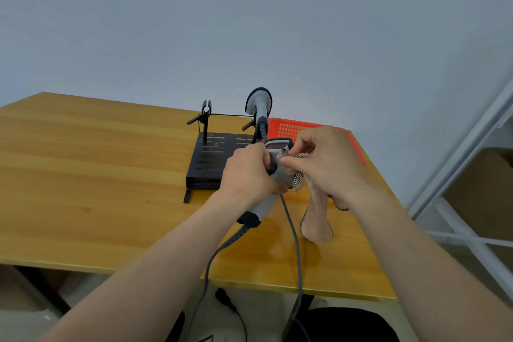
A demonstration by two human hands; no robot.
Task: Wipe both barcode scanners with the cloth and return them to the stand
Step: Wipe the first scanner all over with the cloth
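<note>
My left hand (247,172) is curled tight around the grey plastic barcode scanner with a black base (265,204), holding it just above the near right part of the yellow-brown wooden table (97,175). Its head points away from me and its handle slants down toward me, with a dark grey coiled cable (222,247) running off the near table edge. My right hand (324,164) pinches the pinkish-beige cloth with a black-and-white checked edge (317,216) between thumb and fingertips, pressing it against the right side of the scanner's head; the rest of the cloth hangs down and its end touches the tabletop.

Just beyond my hands sits the black slotted metal stand (211,155). The second grey scanner (259,104) stands upright in the stand's right holder, while the black clip-shaped left holder (206,111) carries nothing. A red plastic mesh basket (291,128) lies to the right of the stand, partly hidden behind my right hand. A second thin grey cable (295,244) crosses the table near the cloth and drops over the near edge.
</note>
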